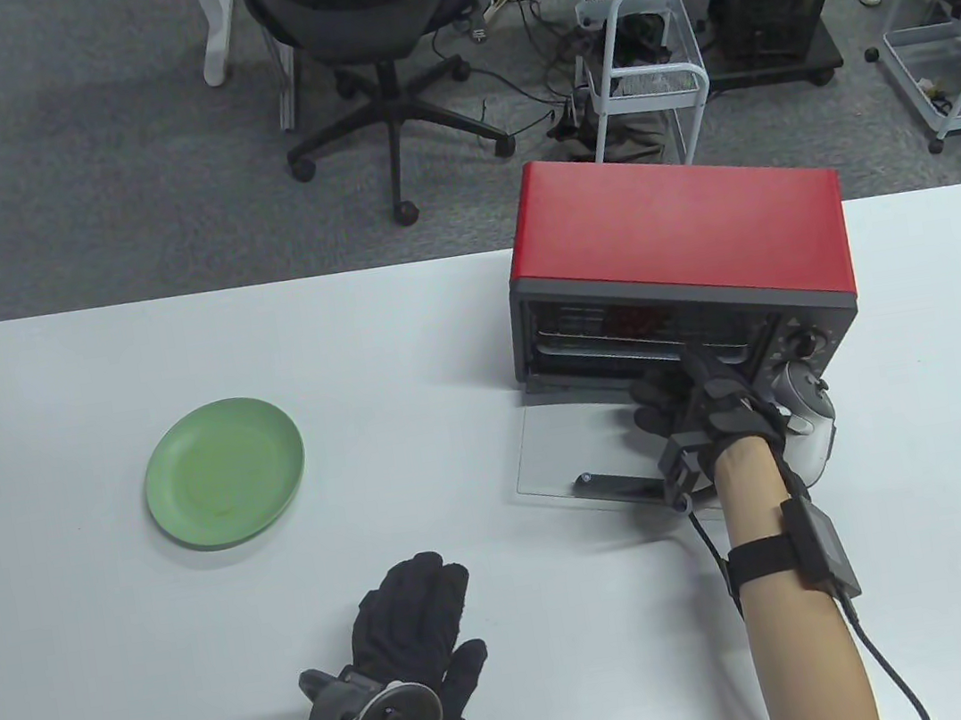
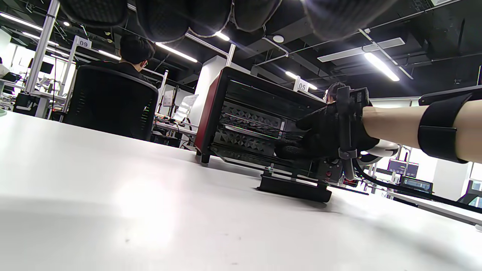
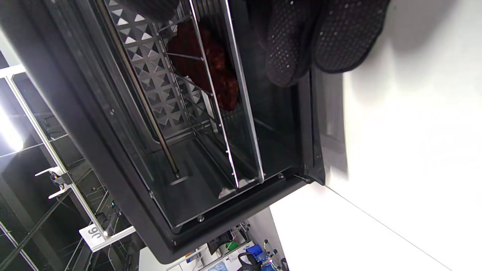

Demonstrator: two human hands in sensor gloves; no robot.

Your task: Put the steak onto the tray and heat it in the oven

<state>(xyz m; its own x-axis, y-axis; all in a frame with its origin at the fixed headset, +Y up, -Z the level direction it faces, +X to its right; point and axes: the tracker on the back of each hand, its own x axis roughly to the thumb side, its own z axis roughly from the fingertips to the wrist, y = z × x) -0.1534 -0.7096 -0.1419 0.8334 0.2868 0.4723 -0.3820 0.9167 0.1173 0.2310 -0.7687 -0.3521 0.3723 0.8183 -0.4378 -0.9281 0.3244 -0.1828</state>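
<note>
The red oven stands at the back right of the table, its glass door folded down flat. Inside, a dark red steak lies on the metal tray, which sits in the oven's slot. My right hand reaches into the oven mouth; its fingers curl under the tray's front edge and the thumb sits on the other side. My left hand lies flat on the table near the front edge, holding nothing. The green plate is empty.
The door handle rests on the table just left of my right forearm. The oven's knobs are on its right front panel. A black office chair and a white cart stand beyond the table's far edge.
</note>
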